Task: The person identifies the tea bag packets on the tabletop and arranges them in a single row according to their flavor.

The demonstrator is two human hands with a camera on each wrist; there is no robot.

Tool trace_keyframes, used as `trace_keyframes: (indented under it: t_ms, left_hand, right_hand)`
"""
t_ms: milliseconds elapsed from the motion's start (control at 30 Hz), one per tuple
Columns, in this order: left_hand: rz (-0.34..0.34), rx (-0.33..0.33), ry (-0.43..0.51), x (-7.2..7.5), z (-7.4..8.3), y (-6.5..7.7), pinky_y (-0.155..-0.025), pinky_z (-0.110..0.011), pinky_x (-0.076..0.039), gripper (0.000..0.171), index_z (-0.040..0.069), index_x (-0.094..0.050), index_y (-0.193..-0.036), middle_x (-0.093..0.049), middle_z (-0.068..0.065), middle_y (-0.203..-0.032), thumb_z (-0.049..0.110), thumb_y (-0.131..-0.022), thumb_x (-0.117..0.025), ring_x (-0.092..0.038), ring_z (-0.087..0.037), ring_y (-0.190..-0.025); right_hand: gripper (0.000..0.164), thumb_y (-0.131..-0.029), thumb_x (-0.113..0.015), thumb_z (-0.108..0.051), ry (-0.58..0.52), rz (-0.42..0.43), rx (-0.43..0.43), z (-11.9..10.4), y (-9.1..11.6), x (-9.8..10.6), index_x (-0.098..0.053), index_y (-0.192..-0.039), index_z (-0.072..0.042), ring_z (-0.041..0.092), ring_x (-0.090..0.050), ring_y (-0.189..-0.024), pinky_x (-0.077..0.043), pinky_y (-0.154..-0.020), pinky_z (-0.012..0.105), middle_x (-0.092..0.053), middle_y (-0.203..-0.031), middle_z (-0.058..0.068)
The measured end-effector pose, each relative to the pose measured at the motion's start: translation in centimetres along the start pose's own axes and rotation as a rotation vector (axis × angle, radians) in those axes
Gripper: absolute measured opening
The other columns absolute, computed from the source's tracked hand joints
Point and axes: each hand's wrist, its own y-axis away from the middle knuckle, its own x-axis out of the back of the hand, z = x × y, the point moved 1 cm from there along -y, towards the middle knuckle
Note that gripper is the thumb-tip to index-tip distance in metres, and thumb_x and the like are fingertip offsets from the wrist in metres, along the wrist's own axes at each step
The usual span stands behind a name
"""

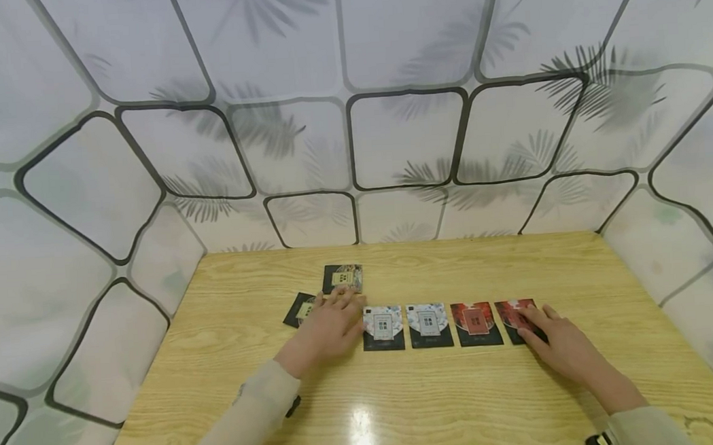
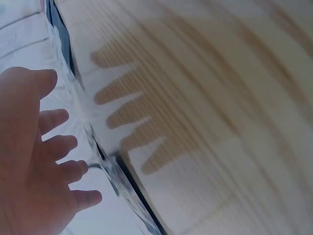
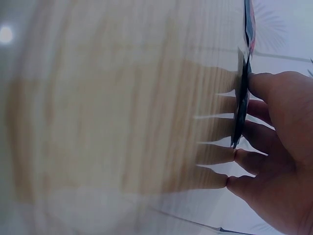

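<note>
Right hand (image 1: 565, 347): wide grip, fingers on outer red packet (image 1: 511, 316), your two o'clock; press lightly, squaring its edges. Left hand (image 1: 331, 325): wide grip beside leftmost white packet (image 1: 383, 328), twelve o'clock; contact uncertain.

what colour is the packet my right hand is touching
Red with black along the bottom; the packet shows best in the head view.

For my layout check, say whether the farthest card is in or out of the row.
Out: the farthest card lies farther back than the four lined-up cards.
</note>
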Motion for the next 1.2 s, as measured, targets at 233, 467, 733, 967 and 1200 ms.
trace_keyframes:
  t_ms: [233,467,733,967,1200]
  left_hand:
    - [0.007,0.061,0.013,0.6,-2.4,1.5,-0.124,-0.074,-0.024,0.061,0.015,-0.040,-0.164,-0.033,-0.017,-0.171,0.046,-0.112,-0.046,-0.029,-0.048,-0.158]
    - [-0.005,0.124,0.031,0.6,-4.7,3.0,-0.124,-0.075,-0.022,0.061,0.013,-0.041,-0.164,-0.036,-0.021,-0.169,0.046,-0.112,-0.046,-0.032,-0.050,-0.156]
    - [-0.011,0.165,0.001,0.9,-6.4,3.9,-0.122,-0.076,-0.025,0.058,0.013,-0.045,-0.162,-0.045,-0.021,-0.164,0.044,-0.112,-0.045,-0.038,-0.052,-0.152]
    - [0.037,0.148,-0.054,1.3,-6.9,4.7,-0.120,-0.072,-0.033,0.051,0.007,-0.056,-0.153,-0.065,-0.019,-0.146,0.037,-0.111,-0.052,-0.058,-0.048,-0.137]
    - [0.191,0.063,-0.167,1.6,-7.1,5.2,-0.104,-0.061,-0.054,0.035,0.005,-0.071,-0.132,-0.079,-0.011,-0.095,0.023,-0.102,-0.070,-0.076,-0.032,-0.093]
  right_hand:
    - [0.055,-0.108,-0.060,-0.033,0.006,0.000,-0.002,0.0,-0.1,0.0,-0.054,-0.151,0.001,0.067,-0.042,-0.138,-0.035,-0.111,0.079,-0.045,-0.151,0.044]
    - [0.055,-0.109,-0.060,-0.033,0.005,-0.007,0.003,-0.1,-0.2,0.2,-0.054,-0.151,0.001,0.067,-0.042,-0.138,-0.034,-0.111,0.080,-0.045,-0.151,0.044]
    - [0.054,-0.108,-0.061,-0.031,0.004,0.000,0.007,0.0,-0.1,0.0,-0.054,-0.150,0.002,0.068,-0.045,-0.135,-0.035,-0.110,0.080,-0.044,-0.148,0.048]
    - [0.055,-0.108,-0.061,-0.031,0.005,-0.001,0.005,0.0,0.0,-0.1,-0.053,-0.151,0.002,0.068,-0.045,-0.134,-0.038,-0.107,0.080,-0.044,-0.149,0.048]
    - [0.055,-0.108,-0.061,-0.032,0.004,0.002,0.001,-0.1,0.0,0.1,-0.053,-0.151,0.002,0.068,-0.046,-0.134,-0.036,-0.110,0.080,-0.043,-0.148,0.049]
